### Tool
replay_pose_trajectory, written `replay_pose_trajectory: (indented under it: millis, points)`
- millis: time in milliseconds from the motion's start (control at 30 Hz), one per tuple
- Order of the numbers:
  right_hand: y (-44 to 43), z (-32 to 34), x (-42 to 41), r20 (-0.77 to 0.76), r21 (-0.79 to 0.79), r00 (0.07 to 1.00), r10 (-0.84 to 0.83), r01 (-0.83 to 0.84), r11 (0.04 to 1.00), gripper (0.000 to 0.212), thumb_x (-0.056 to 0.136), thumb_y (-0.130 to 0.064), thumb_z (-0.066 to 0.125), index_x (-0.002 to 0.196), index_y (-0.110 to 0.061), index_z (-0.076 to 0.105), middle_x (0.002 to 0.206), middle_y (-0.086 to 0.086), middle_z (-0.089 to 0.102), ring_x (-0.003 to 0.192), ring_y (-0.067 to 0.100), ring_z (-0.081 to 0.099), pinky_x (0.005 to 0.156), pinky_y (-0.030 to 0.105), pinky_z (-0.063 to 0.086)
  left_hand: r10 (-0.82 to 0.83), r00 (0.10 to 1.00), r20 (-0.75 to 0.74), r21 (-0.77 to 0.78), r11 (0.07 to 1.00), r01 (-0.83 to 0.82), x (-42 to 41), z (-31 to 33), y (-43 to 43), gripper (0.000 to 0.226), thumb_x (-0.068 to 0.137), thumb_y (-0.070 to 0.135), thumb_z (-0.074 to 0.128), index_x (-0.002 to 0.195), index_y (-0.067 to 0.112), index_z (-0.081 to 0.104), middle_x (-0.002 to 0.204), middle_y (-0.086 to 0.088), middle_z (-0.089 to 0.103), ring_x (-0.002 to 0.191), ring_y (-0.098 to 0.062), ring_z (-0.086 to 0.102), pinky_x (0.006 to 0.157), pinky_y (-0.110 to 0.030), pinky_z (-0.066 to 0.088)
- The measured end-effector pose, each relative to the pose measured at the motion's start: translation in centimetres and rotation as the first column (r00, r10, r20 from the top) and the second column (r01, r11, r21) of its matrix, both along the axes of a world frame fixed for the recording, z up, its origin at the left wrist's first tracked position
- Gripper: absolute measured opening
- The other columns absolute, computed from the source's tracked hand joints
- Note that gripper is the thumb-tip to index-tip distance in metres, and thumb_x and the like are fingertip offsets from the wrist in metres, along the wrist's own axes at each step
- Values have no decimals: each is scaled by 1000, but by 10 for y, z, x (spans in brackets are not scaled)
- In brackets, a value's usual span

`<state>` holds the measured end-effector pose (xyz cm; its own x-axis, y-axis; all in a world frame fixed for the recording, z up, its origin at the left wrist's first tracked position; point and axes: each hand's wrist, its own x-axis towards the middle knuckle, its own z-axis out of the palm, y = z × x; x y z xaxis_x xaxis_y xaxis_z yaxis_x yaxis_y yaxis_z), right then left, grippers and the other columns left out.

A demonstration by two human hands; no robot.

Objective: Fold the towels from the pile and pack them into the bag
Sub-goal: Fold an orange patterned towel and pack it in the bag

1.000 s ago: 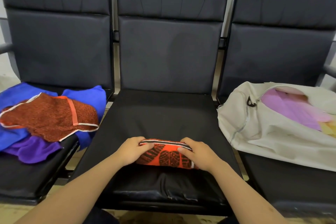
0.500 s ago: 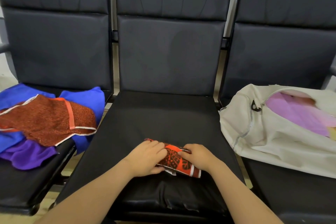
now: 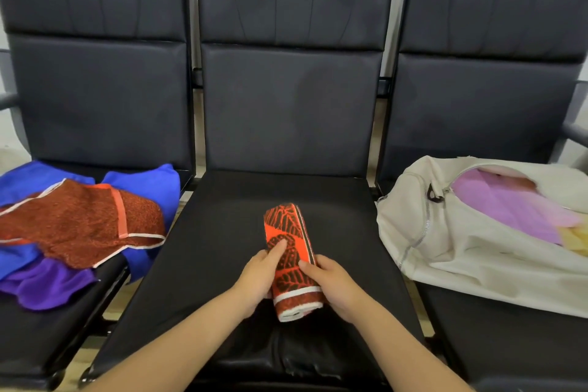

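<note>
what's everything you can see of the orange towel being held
The orange towel bears a black leaf pattern, a white band at its near end and a dark stripe along its right edge. Terry-like cloth, folded into a long compact bundle, it points away over the middle seat. The left hand grips its left side, thumb on top; the right hand grips its right side.

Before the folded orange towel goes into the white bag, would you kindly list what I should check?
1. Orange towel folded into a compact bundle: ok.
2. Left hand and right hand both grip it: ok.
3. White bag unzipped: ok.
4. Room beside the purple towel inside: cannot tell.
5. Pile on the left seat finished: not ok, towels remain.
</note>
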<state>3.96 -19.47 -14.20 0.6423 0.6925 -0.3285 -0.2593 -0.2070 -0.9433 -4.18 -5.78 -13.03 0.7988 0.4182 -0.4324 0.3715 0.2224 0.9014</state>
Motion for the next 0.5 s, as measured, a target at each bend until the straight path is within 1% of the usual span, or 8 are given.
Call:
replay_pose_trajectory:
  millis: [67, 133, 200, 267, 333, 367, 433, 500]
  points:
    - [1, 5, -6, 4, 33, 1000, -13, 13, 999, 27, 95, -25, 59, 117, -9, 61, 106, 10, 73, 98, 26, 70, 94, 43, 54, 37, 999, 9, -29, 999, -36, 2, 5, -5, 37, 89, 44, 61, 111, 14, 62, 101, -6, 73, 91, -22, 71, 86, -39, 55]
    - [-1, 14, -8, -11, 41, 997, -74, 74, 996, 27, 94, -25, 59, 116, -10, 60, 104, 10, 73, 95, 25, 71, 89, 40, 56, 107, 994, 31, -48, 993, -106, 5, 9, -14, 37, 86, 38, 67, 111, 12, 59, 100, -8, 72, 88, -23, 71, 78, -37, 57]
    - [-2, 19, -6, -19, 35, 987, -157, 158, 987, 31, 92, -31, 62, 116, -12, 58, 103, 8, 72, 91, 24, 72, 86, 39, 57, 132, 989, 65, -38, 991, -130, 8, 14, -27, 39, 84, 35, 70, 112, 12, 56, 102, -8, 70, 87, -23, 71, 77, -38, 57]
    - [-5, 25, -2, -45, 46, 977, -207, 209, 977, 38, 88, -40, 65, 117, -18, 56, 105, 6, 72, 92, 23, 72, 87, 41, 56, 97, 989, 111, 2, 995, -98, 11, 21, -39, 39, 84, 32, 71, 114, 14, 53, 104, -6, 69, 88, -20, 71, 77, -37, 57]
    - [-9, 33, 5, -103, 73, 961, -257, 265, 962, 40, 85, -44, 67, 115, -19, 59, 102, 7, 73, 90, 24, 72, 85, 41, 56, 72, 987, 145, 3, 997, -73, 17, 31, -50, 40, 82, 30, 73, 114, 17, 51, 105, -4, 68, 88, -18, 70, 74, -33, 56]
    - [-14, 38, 8, -141, 83, 951, -275, 288, 954, 41, 85, -45, 66, 115, -18, 60, 100, 8, 74, 90, 26, 72, 85, 41, 56, 63, 986, 157, -23, 998, -61, 19, 38, -55, 40, 82, 30, 73, 113, 17, 51, 105, -5, 68, 89, -19, 70, 74, -33, 56]
    - [-24, 51, 16, -205, 113, 937, -284, 311, 944, 46, 85, -48, 64, 117, -15, 62, 100, 12, 74, 93, 30, 71, 91, 46, 53, 40, 985, 169, -71, 997, -28, 26, 49, -65, 36, 83, 30, 71, 110, 16, 53, 104, -8, 68, 88, -22, 70, 76, -37, 57]
    - [-36, 61, 26, -217, 176, 933, -288, 328, 928, 47, 86, -49, 63, 119, -16, 61, 102, 12, 74, 96, 32, 71, 96, 51, 51, 16, 984, 178, -23, 1000, -12, 37, 59, -75, 30, 85, 34, 68, 108, 18, 56, 102, -8, 69, 88, -23, 71, 80, -41, 57]
